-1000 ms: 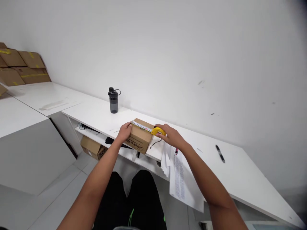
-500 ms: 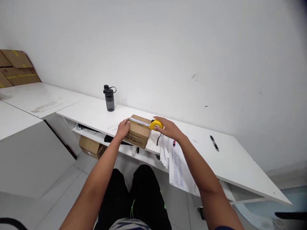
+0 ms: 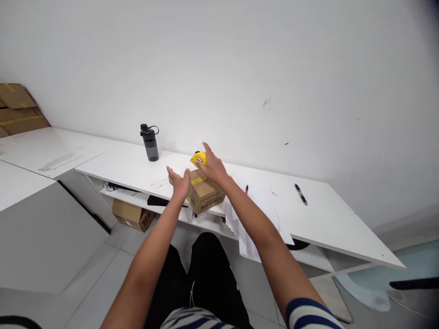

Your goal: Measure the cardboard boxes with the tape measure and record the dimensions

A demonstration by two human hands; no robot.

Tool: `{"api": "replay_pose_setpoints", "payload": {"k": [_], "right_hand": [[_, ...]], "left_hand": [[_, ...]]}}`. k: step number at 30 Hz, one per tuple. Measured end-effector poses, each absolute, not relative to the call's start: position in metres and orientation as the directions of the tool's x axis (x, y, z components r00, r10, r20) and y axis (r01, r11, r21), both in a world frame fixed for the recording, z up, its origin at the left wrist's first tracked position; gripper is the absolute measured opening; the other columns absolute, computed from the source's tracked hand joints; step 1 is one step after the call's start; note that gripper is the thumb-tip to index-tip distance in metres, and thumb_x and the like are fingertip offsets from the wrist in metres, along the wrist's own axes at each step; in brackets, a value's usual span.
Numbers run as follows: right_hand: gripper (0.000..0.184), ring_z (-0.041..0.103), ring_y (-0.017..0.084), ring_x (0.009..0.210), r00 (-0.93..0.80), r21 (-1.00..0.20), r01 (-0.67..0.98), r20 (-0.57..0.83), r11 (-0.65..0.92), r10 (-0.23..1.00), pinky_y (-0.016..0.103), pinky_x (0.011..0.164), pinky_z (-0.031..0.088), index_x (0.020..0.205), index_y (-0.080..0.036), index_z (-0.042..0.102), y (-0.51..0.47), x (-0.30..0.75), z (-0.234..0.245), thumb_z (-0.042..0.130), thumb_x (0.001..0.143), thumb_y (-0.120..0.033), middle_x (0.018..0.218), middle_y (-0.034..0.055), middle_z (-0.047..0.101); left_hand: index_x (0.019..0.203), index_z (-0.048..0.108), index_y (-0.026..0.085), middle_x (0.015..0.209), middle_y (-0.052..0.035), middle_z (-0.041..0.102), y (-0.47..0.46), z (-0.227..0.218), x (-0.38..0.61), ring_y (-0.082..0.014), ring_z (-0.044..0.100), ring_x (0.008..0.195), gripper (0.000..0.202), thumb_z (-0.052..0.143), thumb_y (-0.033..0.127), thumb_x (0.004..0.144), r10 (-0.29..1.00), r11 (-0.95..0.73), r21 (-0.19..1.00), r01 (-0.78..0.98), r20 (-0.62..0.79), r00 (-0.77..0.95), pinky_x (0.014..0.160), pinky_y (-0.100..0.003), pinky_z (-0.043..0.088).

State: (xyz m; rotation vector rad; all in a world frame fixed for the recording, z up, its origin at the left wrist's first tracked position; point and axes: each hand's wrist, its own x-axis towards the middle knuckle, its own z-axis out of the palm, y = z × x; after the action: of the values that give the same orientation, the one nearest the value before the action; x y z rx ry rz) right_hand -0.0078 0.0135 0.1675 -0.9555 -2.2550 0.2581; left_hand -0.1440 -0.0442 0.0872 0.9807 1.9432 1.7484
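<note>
A small cardboard box (image 3: 207, 196) with yellow tape and dark print stands near the front edge of the white desk. My right hand (image 3: 215, 166) grips a yellow tape measure (image 3: 199, 158) just above the back of the box; no drawn-out blade shows now. At the box's left side is my left hand (image 3: 179, 183), its fingers spread and its thumb up beside the carton. Whether that thumb touches the cardboard I cannot tell.
A dark water bottle (image 3: 150, 144) stands left at the wall. Papers (image 3: 252, 246) hang over the desk's front edge, a red pen (image 3: 246, 189) by them. A black pen (image 3: 301, 194) lies right. Another carton (image 3: 132, 214) sits below; cartons (image 3: 20, 109) are stacked far left.
The blade stretched across the box top is no longer visible. My right hand has moved left and away with the tape measure. My left hand has opened, and the box is turned somewhat.
</note>
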Motion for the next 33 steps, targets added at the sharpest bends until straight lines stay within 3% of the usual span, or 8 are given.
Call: {"api": "replay_pose_setpoints", "payload": {"k": [3,6,9,14,19,23,33], "right_hand": [[0.078,0.061,0.032,0.105,-0.446,-0.463,0.611,0.469,0.642,0.762,0.042,0.088,0.047,0.157,-0.014,0.003,0.015,-0.012,0.156,0.039,0.095,-0.044,0.135,0.0194,0.054],[0.074,0.062,0.030,0.100,-0.515,-0.384,0.628,0.447,0.677,0.732,0.039,0.084,0.048,0.158,-0.018,0.003,0.016,-0.016,0.146,0.037,0.097,-0.043,0.133,0.0182,0.053],[0.070,0.063,0.029,0.096,-0.602,-0.286,0.616,0.429,0.734,0.673,0.037,0.080,0.048,0.158,-0.020,0.007,0.018,-0.017,0.144,0.037,0.098,-0.041,0.132,0.0173,0.052],[0.070,0.063,0.029,0.098,-0.710,-0.255,0.555,0.350,0.792,0.611,0.036,0.080,0.048,0.156,-0.019,0.013,0.021,-0.002,0.155,0.042,0.097,-0.040,0.135,0.0183,0.051],[0.068,0.063,0.031,0.101,-0.702,-0.232,0.616,0.272,0.753,0.658,0.038,0.080,0.048,0.154,-0.018,0.018,0.000,0.037,0.160,0.042,0.096,-0.043,0.137,0.0188,0.051],[0.065,0.064,0.032,0.101,-0.657,-0.247,0.674,0.230,0.696,0.718,0.038,0.076,0.050,0.152,-0.021,0.019,-0.031,0.074,0.159,0.042,0.095,-0.043,0.138,0.0175,0.051],[0.073,0.067,0.031,0.093,-0.558,-0.313,0.716,0.281,0.624,0.781,0.041,0.071,0.052,0.154,-0.026,0.012,-0.064,0.114,0.145,0.044,0.093,-0.049,0.138,0.0158,0.053]], "left_hand": [[0.153,0.004,0.019,0.149,-0.0172,0.043,-0.030,0.092,-0.161,-0.0284,0.046,0.133,0.093,0.061,0.036,0.081,0.822,-0.067,0.976,0.209,0.173,-0.543,0.108,-0.041,0.039],[0.149,0.018,0.015,0.131,-0.0160,0.056,-0.026,0.080,-0.158,-0.0240,0.061,0.112,0.084,0.060,0.029,0.079,0.861,-0.050,0.985,0.163,0.124,-0.492,0.098,-0.037,0.047],[0.148,0.017,0.016,0.129,-0.0147,0.057,-0.028,0.069,-0.149,-0.0212,0.062,0.109,0.081,0.059,0.028,0.079,0.828,-0.123,0.981,0.150,0.185,-0.530,0.094,-0.035,0.049],[0.145,0.025,0.024,0.149,-0.0133,0.044,-0.031,0.071,-0.143,-0.0231,0.049,0.129,0.076,0.057,0.017,0.077,0.743,-0.304,0.910,0.281,0.411,-0.528,0.106,-0.039,0.041],[0.143,0.032,0.024,0.137,-0.0110,0.058,-0.029,0.071,-0.143,-0.0204,0.058,0.119,0.063,0.046,0.016,0.082,0.796,-0.394,0.887,0.242,0.460,-0.393,0.102,-0.040,0.045],[0.137,0.044,0.023,0.125,-0.0066,0.067,-0.027,0.069,-0.146,-0.0206,0.058,0.120,0.057,0.042,0.014,0.081,0.812,-0.377,0.873,0.309,0.472,-0.343,0.106,-0.040,0.042],[0.133,0.054,0.029,0.121,0.0010,0.070,-0.030,0.079,-0.148,-0.0242,0.056,0.121,0.054,0.041,0.016,0.082,0.823,-0.228,0.838,0.495,0.438,-0.362,0.108,-0.043,0.038]]}}
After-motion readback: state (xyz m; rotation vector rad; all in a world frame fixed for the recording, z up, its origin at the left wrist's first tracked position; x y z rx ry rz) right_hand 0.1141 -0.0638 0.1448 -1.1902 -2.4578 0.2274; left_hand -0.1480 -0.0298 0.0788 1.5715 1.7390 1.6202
